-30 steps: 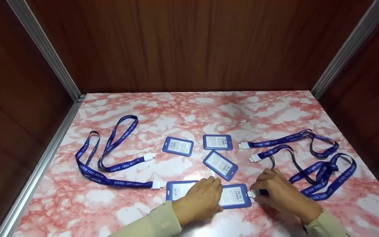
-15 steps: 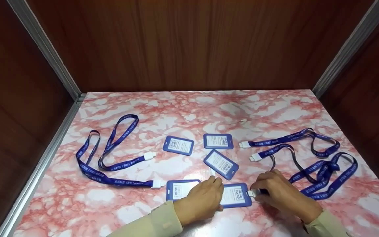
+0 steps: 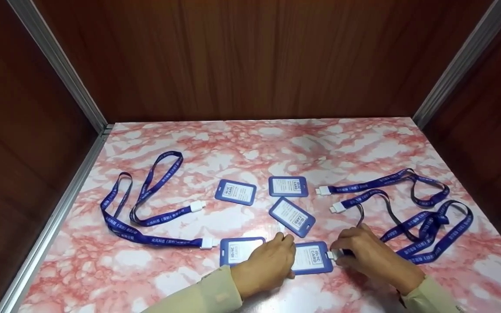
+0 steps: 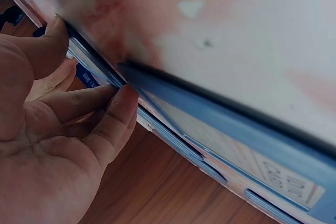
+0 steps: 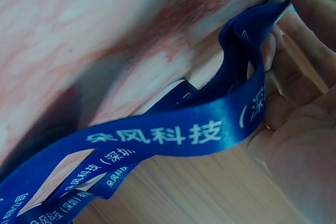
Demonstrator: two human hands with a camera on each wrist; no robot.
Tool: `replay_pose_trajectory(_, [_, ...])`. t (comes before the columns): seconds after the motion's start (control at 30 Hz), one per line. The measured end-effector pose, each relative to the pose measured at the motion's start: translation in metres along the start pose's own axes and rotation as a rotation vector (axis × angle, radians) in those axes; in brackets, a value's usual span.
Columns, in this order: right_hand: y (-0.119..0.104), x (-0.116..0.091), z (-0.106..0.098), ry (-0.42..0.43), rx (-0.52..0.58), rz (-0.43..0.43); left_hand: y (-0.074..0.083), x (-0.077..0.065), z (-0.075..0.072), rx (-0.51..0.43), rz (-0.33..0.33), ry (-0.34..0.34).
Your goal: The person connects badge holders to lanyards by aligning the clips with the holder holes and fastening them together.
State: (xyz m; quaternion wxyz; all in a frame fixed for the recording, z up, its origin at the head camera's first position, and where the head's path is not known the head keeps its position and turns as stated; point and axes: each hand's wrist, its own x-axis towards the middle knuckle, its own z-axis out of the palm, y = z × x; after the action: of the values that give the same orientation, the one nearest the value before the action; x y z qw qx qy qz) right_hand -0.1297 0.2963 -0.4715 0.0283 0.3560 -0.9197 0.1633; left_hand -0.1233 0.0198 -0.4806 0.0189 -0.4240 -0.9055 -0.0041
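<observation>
In the head view my left hand (image 3: pixel 268 263) grips a blue-framed ID card holder (image 3: pixel 311 258) lying flat near the front. The left wrist view has its thumb and fingertips on opposite edges of that holder; the palm hides part of it. My right hand (image 3: pixel 365 252) pinches the white clip (image 3: pixel 334 255) of a blue lanyard against the holder's slotted right end. Whether the clip is through the slot cannot be told. The lanyard's printed strap (image 5: pixel 194 129) loops away below that hand. Another card holder (image 3: pixel 241 252) lies just left, partly under the left hand.
Farther back lie three more card holders, one left (image 3: pixel 235 192), one right (image 3: pixel 288 186) and one slanted (image 3: pixel 292 217). Lanyards are spread at left (image 3: pixel 163 241) and right (image 3: pixel 363 188), their white ends facing the middle. Wooden walls (image 3: pixel 250 61) enclose the marbled table (image 3: pixel 215 139).
Both hands keep nearly the same place and hold. The whole scene shifts by a few pixels; the cards and lanyards lie as before.
</observation>
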Motion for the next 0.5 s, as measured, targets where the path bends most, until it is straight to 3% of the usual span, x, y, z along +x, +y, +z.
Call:
replay_pose_trajectory(0.2, [-0.0017,0.0038,-0.0010,-0.073,0.018,0.038,-0.0012,-0.0003,-0.0007,0.006,-0.002,-0.001])
replay_pose_trajectory(0.5, [0.0003,0.0019,0.0016,-0.008,0.024,-0.015,0.0004,0.0008,-0.0007,0.064,0.019,-0.004])
